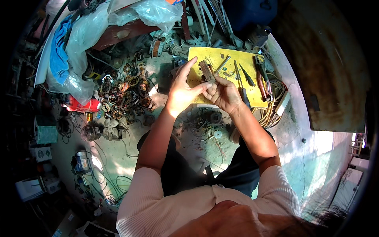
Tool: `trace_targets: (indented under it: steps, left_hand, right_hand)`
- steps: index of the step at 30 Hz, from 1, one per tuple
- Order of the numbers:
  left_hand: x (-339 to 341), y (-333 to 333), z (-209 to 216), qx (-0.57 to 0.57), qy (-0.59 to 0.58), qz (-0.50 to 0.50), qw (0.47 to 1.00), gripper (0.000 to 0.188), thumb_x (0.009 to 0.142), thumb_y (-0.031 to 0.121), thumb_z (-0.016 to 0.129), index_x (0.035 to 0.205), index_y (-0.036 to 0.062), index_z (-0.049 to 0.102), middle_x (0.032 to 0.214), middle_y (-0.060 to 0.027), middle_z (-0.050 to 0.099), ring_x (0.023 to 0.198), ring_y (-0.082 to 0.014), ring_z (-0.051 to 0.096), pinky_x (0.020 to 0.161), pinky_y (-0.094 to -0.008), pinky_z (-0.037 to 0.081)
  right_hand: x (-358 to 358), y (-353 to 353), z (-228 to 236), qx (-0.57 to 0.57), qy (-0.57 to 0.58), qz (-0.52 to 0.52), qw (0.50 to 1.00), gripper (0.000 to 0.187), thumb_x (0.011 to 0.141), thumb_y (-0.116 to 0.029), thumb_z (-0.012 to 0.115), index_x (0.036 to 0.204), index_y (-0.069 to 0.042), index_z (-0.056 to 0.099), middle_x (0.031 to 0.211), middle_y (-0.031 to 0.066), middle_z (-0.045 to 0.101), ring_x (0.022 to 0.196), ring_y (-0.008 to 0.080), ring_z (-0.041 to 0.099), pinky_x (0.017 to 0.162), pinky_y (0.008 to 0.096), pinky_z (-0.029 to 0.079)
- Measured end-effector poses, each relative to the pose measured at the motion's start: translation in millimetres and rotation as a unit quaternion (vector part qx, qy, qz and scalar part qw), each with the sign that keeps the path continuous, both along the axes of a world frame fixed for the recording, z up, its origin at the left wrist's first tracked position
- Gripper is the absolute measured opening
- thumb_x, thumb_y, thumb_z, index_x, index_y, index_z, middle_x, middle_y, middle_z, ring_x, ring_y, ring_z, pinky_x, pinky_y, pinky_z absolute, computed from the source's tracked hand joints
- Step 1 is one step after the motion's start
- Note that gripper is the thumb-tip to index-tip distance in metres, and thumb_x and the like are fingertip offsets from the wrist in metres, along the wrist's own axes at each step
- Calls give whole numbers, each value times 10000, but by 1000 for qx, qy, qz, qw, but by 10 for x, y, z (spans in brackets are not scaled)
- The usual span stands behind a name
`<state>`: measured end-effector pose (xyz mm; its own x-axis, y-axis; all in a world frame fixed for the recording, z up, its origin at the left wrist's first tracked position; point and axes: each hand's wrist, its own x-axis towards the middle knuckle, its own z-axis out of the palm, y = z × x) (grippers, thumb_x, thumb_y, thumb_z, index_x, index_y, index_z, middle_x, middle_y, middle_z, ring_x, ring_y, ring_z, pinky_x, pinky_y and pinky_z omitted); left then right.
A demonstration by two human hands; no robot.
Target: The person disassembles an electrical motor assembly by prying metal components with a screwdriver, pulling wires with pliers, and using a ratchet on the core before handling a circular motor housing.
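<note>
Over the yellow board (242, 59) my two hands meet. My right hand (226, 93) is closed, its fingertips at the lower end of a brown, ridged block-shaped part (206, 71). My left hand (182, 93) is spread, fingers stretched upward, and its thumb reaches across to the fingers of the right one. Part of the grip is hidden behind the fingers. To the right on the board lie a short metal rod tool (223, 63), a long screwdriver (244, 94), a small black pointed tool (248, 78) and red-handled pliers (261, 81).
A pile of motor coils (126, 91) covers the floor at left, beside a red container (81, 104) and plastic bags (85, 51). Coiled cable (270, 114) lies right of the board. Between my knees sit dark scraps and a ring-shaped part (216, 117).
</note>
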<state>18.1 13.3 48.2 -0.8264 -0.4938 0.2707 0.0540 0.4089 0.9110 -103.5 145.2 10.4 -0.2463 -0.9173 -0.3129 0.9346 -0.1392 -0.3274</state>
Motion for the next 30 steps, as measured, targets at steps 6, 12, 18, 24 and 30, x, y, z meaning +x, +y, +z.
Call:
trace_targets:
  steps: [6, 12, 18, 24, 30]
  left_hand:
    - [-7, 35, -7, 35, -15, -8, 999, 715, 747, 156, 813, 1350, 14, 457, 1290, -152, 559, 1242, -231, 494, 1060, -349, 360]
    - [14, -12, -56, 69, -14, -23, 997, 674, 776, 128, 787, 1351, 14, 455, 1286, -135, 562, 1237, -210, 494, 1051, -349, 371]
    - [22, -40, -140, 68, -35, 4, 997, 687, 767, 151, 791, 1350, 6, 458, 1301, -144, 538, 1193, -259, 524, 998, -365, 426]
    - [40, -32, -114, 6, -61, 28, 998, 684, 743, 187, 811, 1323, 14, 493, 1278, -154, 526, 1153, -306, 541, 932, -379, 472]
    - [23, -67, -125, -19, -38, 50, 998, 631, 745, 162, 806, 1281, -11, 522, 1202, -132, 575, 1061, -235, 588, 885, -340, 494]
  right_hand:
    - [25, 3, -47, 12, -9, 15, 1000, 314, 995, -247, 443, 1216, -34, 511, 975, 90, 682, 928, 184, 657, 929, 358, 504]
    - [62, -39, -133, 36, -1, 32, 999, 249, 985, -274, 465, 1087, -66, 557, 937, 56, 672, 907, 169, 653, 921, 354, 503]
    - [163, -80, -129, 46, -10, 60, 997, 286, 1005, -273, 382, 983, -70, 582, 907, 64, 696, 869, 181, 682, 917, 378, 510]
    - [222, -91, -148, 72, 14, 70, 995, 237, 981, -285, 423, 960, -87, 551, 893, 41, 655, 866, 174, 649, 893, 360, 504]
    - [213, -81, -129, 79, 45, 103, 990, 347, 1002, -327, 388, 1030, -41, 584, 932, 77, 677, 868, 179, 657, 881, 346, 508]
